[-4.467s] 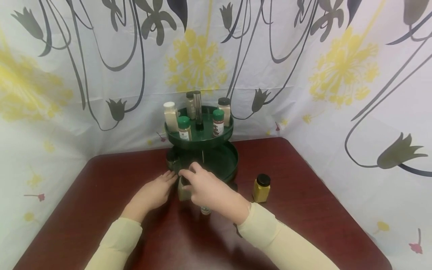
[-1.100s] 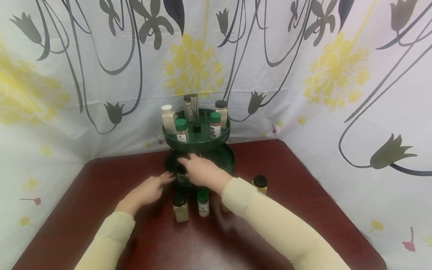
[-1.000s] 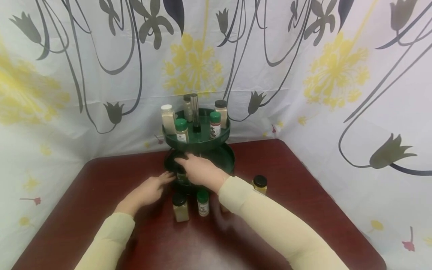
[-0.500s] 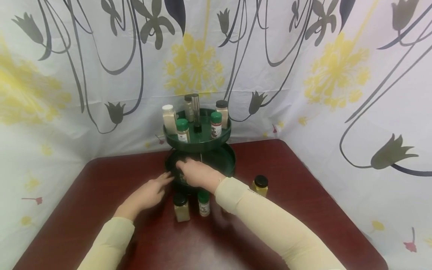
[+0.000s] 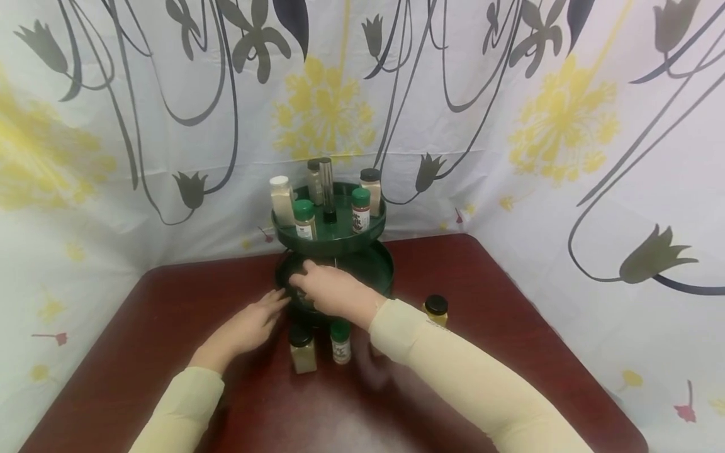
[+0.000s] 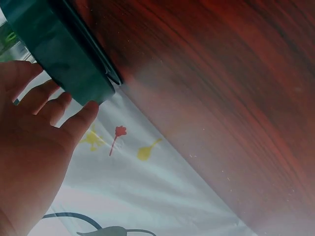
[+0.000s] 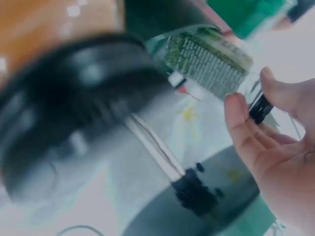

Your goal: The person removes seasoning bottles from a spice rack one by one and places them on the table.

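A two-tier green turntable point(image 5: 334, 242) stands on the table. My right hand point(image 5: 340, 292) reaches into the left part of its lower tier point(image 5: 374, 270). There, its thumb and fingers pinch the black lid point(image 7: 261, 109) of a clear spice jar point(image 7: 209, 64) with green, leafy contents, mostly hidden by the hand in the head view. My left hand point(image 5: 249, 327) has its fingers extended, and the fingertips point(image 6: 88, 108) touch the lower tier's outer wall. In front stand a black-lidded jar point(image 5: 304, 357) and a green-lidded jar point(image 5: 341, 349).
Several spice jars, including a white-lidded one point(image 5: 282, 200), stand on the upper tier around a metal post point(image 5: 326, 189). A yellow jar point(image 5: 436, 308) stands to the right on the dark red table point(image 5: 470, 352). An orange jar point(image 7: 54, 24) is beside my right forearm. Patterned sheeting surrounds the back.
The black-lidded jar earlier under my right hand now stands in front of the turntable. My right hand has moved to another jar in the lower tier. My left hand stays near the rim.
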The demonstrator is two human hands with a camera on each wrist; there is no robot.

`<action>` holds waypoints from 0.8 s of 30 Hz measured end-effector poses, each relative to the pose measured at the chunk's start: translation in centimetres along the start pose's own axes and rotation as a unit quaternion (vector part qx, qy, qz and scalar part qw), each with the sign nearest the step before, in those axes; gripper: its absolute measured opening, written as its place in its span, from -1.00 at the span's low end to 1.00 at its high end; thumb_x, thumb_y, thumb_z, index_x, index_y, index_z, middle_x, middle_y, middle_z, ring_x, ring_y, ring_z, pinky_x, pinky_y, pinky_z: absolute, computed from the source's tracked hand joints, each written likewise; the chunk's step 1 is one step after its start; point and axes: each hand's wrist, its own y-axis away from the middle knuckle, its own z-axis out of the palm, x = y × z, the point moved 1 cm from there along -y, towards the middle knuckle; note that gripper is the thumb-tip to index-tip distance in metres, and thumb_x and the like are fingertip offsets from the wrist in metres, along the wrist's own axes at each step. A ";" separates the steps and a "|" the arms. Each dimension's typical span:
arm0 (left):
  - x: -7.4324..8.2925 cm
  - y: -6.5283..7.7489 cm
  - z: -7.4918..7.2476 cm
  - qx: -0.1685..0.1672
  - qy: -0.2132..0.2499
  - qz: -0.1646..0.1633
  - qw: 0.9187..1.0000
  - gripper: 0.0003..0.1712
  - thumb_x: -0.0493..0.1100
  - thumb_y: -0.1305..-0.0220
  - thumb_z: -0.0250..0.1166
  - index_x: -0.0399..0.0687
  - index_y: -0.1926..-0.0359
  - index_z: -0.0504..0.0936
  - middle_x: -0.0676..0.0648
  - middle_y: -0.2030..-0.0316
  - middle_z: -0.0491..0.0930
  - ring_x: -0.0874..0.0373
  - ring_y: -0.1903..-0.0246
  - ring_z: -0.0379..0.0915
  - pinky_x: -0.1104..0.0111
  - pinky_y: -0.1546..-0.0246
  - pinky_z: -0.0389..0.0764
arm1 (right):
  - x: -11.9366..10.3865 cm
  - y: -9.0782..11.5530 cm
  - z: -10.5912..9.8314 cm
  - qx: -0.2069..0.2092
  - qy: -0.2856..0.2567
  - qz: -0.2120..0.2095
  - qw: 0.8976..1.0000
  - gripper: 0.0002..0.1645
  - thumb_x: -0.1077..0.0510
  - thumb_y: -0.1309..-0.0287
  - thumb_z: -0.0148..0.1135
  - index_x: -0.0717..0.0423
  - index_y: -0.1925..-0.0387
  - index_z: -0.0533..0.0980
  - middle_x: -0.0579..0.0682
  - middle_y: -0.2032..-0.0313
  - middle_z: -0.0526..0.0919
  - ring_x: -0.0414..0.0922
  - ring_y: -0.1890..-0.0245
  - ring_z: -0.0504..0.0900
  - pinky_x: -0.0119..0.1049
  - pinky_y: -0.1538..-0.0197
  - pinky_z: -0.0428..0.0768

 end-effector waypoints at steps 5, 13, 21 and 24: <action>0.0 0.1 0.2 -0.001 0.000 -0.002 1.000 -0.49 -0.18 -0.49 -0.04 -0.09 -0.41 0.29 -0.20 -0.44 0.08 -0.16 -0.40 -0.12 -0.13 -0.28 0.16 | -0.6 0.6 -1.9 0.039 -0.003 -0.031 0.999 -0.49 0.08 -0.16 0.34 -0.11 -0.15 0.46 -0.07 0.18 0.39 -0.26 0.43 0.46 -0.41 0.30 0.60; -0.6 0.8 0.0 0.022 -0.009 0.013 1.000 -0.47 -0.15 -0.49 -0.03 -0.12 -0.42 0.25 -0.28 -0.42 0.07 -0.20 -0.39 -0.09 -0.13 -0.29 0.15 | -1.6 1.0 -3.8 0.072 -0.048 -0.030 0.996 -0.50 0.08 -0.22 0.27 -0.12 -0.20 0.45 -0.09 0.14 0.40 -0.30 0.46 0.45 -0.51 0.34 0.55; -2.3 2.0 -2.3 0.023 0.006 -0.013 1.000 -0.45 -0.18 -0.51 -0.07 -0.23 -0.44 0.17 -0.31 -0.44 0.00 -0.27 -0.39 -0.16 -0.18 -0.31 0.04 | -4.4 0.2 -4.1 0.065 -0.054 -0.047 0.995 -0.45 0.06 -0.20 0.29 -0.11 -0.23 0.43 -0.11 0.17 0.39 -0.30 0.41 0.42 -0.55 0.32 0.51; -2.6 2.3 -3.2 0.022 0.020 -0.025 0.999 -0.43 -0.25 -0.47 -0.05 -0.21 -0.45 0.16 -0.34 -0.43 -0.01 -0.28 -0.39 -0.18 -0.22 -0.30 0.01 | -5.8 -0.4 -3.4 0.039 -0.039 -0.044 0.998 -0.40 0.02 -0.17 0.32 -0.18 -0.26 0.41 -0.12 0.13 0.43 -0.29 0.33 0.45 -0.51 0.23 0.55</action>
